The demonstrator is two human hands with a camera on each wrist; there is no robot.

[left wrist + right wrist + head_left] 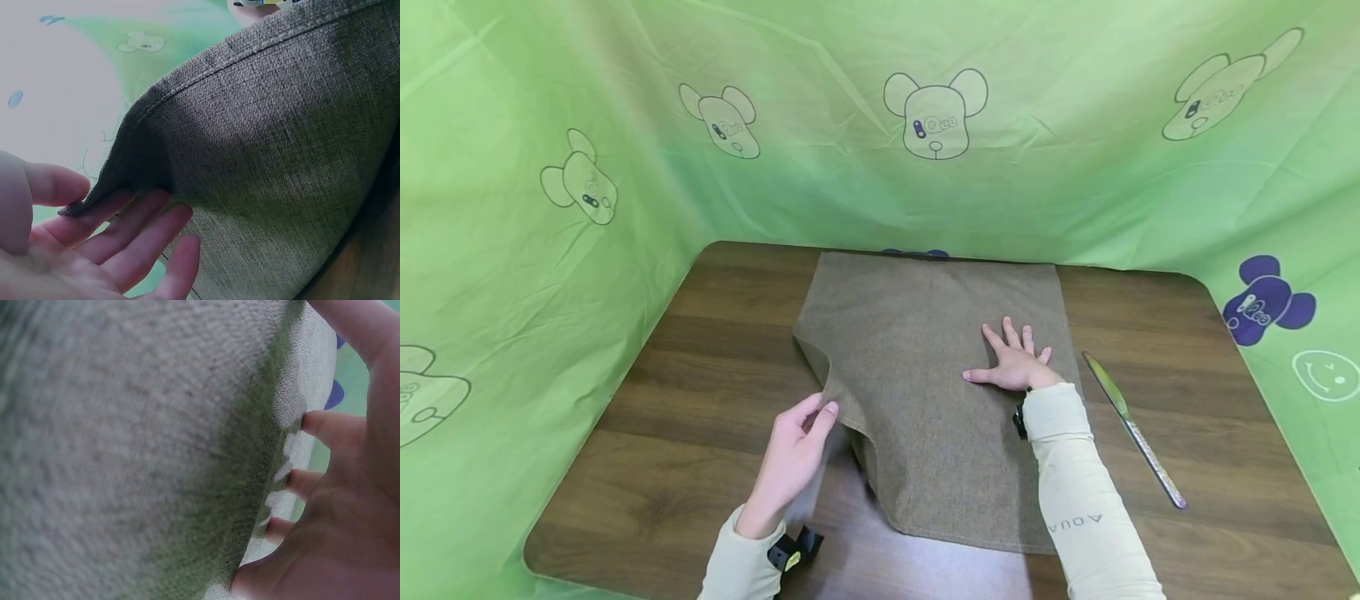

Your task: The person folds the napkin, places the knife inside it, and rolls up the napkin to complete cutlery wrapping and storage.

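A brown-grey woven cloth (925, 358) with a stitched hem lies over the middle of the table. Its left edge is lifted, and my left hand (797, 450) pinches that edge between thumb and fingers. In the left wrist view the hem of the cloth (250, 125) runs up from the thumb and forefinger (87, 219), and its underside shows. My right hand (1015, 367) rests on the right part of the cloth with fingers spread. The right wrist view shows the fingertips (315, 425) touching the cloth surface.
To the right of the cloth a table knife (1135, 429) with a patterned handle lies on the dark wood table (700, 392). Green printed curtains (820, 167) stand behind and at both sides of the table.
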